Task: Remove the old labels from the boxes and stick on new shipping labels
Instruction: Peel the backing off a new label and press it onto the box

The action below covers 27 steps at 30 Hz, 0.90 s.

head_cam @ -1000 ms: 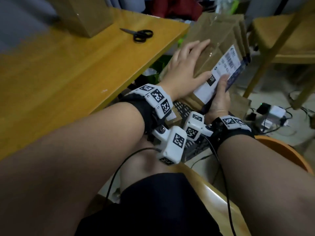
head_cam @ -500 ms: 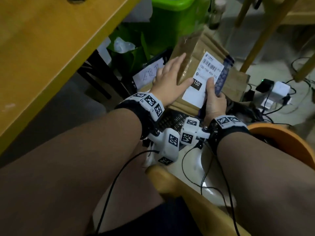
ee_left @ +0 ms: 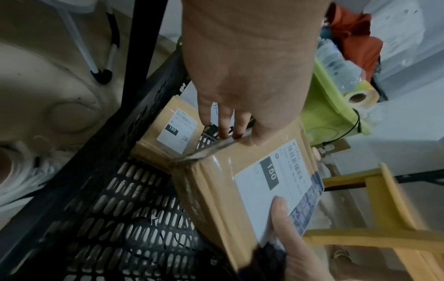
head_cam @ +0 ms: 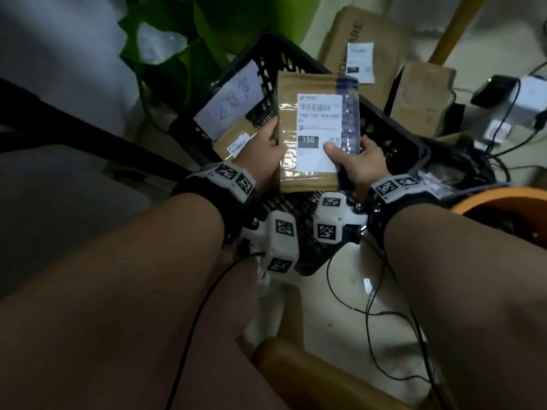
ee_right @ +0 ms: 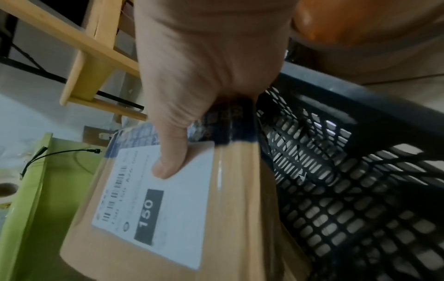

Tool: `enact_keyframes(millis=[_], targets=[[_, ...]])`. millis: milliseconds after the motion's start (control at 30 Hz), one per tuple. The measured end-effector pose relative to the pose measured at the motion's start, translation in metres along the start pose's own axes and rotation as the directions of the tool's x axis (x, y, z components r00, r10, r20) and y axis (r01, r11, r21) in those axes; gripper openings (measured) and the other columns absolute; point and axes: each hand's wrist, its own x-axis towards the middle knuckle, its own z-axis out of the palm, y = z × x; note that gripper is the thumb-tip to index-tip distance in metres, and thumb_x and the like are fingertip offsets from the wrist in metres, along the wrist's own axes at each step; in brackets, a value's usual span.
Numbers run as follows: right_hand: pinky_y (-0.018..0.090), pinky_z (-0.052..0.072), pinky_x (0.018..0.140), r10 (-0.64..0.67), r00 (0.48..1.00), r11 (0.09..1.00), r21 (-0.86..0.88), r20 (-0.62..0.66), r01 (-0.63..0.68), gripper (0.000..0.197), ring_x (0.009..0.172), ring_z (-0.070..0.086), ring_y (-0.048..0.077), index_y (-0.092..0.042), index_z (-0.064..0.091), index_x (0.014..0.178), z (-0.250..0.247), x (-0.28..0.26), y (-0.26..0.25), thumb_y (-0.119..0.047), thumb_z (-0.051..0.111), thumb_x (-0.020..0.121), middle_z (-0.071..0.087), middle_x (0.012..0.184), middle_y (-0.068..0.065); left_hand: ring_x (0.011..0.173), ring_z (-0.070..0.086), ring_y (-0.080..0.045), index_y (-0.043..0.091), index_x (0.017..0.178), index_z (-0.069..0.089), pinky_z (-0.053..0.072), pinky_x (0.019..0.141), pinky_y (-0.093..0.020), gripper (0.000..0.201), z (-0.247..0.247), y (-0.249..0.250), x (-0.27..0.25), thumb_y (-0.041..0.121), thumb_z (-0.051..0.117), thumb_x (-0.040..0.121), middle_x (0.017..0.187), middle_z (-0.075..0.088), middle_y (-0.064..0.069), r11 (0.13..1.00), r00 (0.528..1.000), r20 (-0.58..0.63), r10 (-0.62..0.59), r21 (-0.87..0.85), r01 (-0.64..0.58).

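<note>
Two hands are holding one brown box above a black slotted crate: the left hand is gripping its left edge, the right hand is clamping its right edge, thumb pressing the white shipping label. Lower in the crate, a second labelled box is lying, with more cardboard boxes sitting beyond on the floor.

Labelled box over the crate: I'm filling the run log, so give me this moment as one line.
labelled box | above black crate | left hand holds left edge | right hand holds right edge, thumb on label
</note>
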Motion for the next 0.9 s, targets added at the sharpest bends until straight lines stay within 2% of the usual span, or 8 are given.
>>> enact_keyframes(millis=[100,233,333,467,567,667,800,900], targets=[[0.039,0.057,0.085,-0.029,0.999,0.997,-0.066,-0.045,0.026,0.054,0.09,0.069,0.018,-0.008,0.062,0.114,0.0,0.02,-0.002,-0.029,0.082,0.069,0.071,0.103,0.004,0.081,0.059,-0.007,0.021,0.129,0.045,0.046,0.061,-0.007,0.04,0.007,-0.005,0.02,0.004,0.049,0.093,0.096,0.062,0.0,0.998,0.998,0.02,-0.065,0.022,0.065],[0.04,0.056,0.085,-0.045,0.998,0.975,-0.22,-0.036,0.036,0.064,0.093,0.068,0.019,-0.01,0.059,0.119,0.007,0.052,0.001,-0.038,0.081,0.066,0.07,0.106,0.003,0.075,0.055,-0.021,0.022,0.116,0.05,0.046,0.072,-0.031,0.024,0.01,-0.013,0.046,0.015,0.049,0.093,0.082,0.059,-0.002,0.977,0.977,0.028,-0.209,0.036,0.208],[0.035,0.055,0.087,-0.069,0.998,0.959,-0.278,-0.012,0.063,0.066,0.096,0.065,0.016,-0.012,0.055,0.124,0.016,0.069,0.006,-0.036,0.081,0.068,0.067,0.11,-0.001,0.072,0.056,-0.019,0.01,0.107,0.058,0.043,0.063,-0.025,0.023,0.008,-0.028,0.065,0.02,0.055,0.087,0.09,0.063,-0.008,0.963,0.965,-0.024,-0.261,0.059,0.262],[0.02,0.044,0.087,-0.058,0.995,0.939,-0.335,0.082,0.083,0.071,0.102,0.057,0.009,-0.013,0.047,0.132,0.025,0.086,0.023,-0.027,0.081,0.072,0.058,0.115,-0.007,0.075,0.055,-0.023,0.017,0.074,0.048,0.045,0.066,-0.027,0.02,0.008,-0.046,0.088,0.012,0.049,0.093,0.077,0.056,-0.006,0.933,0.931,-0.054,-0.36,-0.016,0.36],[0.035,0.046,0.101,0.027,0.971,0.982,-0.189,0.237,0.019,0.093,0.111,0.061,0.013,-0.018,0.036,0.144,0.024,0.095,0.05,-0.026,0.083,0.064,0.06,0.128,-0.002,0.087,0.06,-0.022,0.018,0.095,0.054,0.051,0.074,-0.032,0.005,0.012,-0.058,0.102,0.019,0.049,0.093,0.098,0.062,-0.007,0.914,0.913,-0.06,-0.403,-0.085,0.398],[0.049,0.047,0.099,-0.006,0.961,0.986,-0.159,0.275,0.051,0.097,0.115,0.061,0.02,-0.031,0.032,0.145,0.013,0.109,0.072,-0.026,0.08,0.06,0.059,0.131,0.001,0.097,0.063,-0.026,0.016,0.124,0.048,0.056,0.073,-0.032,0.037,0.017,-0.069,0.112,0.027,0.052,0.089,0.113,0.063,-0.009,0.901,0.897,-0.105,-0.429,-0.124,0.416],[0.012,0.051,0.08,-0.086,0.99,0.986,-0.134,0.109,0.1,0.067,0.094,0.062,-0.007,-0.008,0.046,0.135,0.012,0.093,0.06,-0.003,0.076,0.075,0.062,0.117,-0.001,0.092,0.066,-0.028,0.013,0.117,0.052,0.058,0.075,-0.037,0.034,0.021,-0.08,0.115,0.031,0.053,0.087,0.106,0.065,-0.012,0.89,0.89,-0.134,-0.435,-0.214,0.402],[0.007,0.049,0.059,-0.156,0.985,0.977,-0.138,0.068,0.164,0.052,0.072,0.061,-0.011,-0.003,0.052,0.123,0.012,0.088,0.06,-0.003,0.075,0.076,0.062,0.098,-0.006,0.084,0.066,-0.025,0.013,0.106,0.052,0.058,0.074,-0.036,0.022,0.021,-0.084,0.113,0.028,0.052,0.09,0.098,0.064,-0.01,0.886,0.882,-0.175,-0.437,-0.255,0.388]])
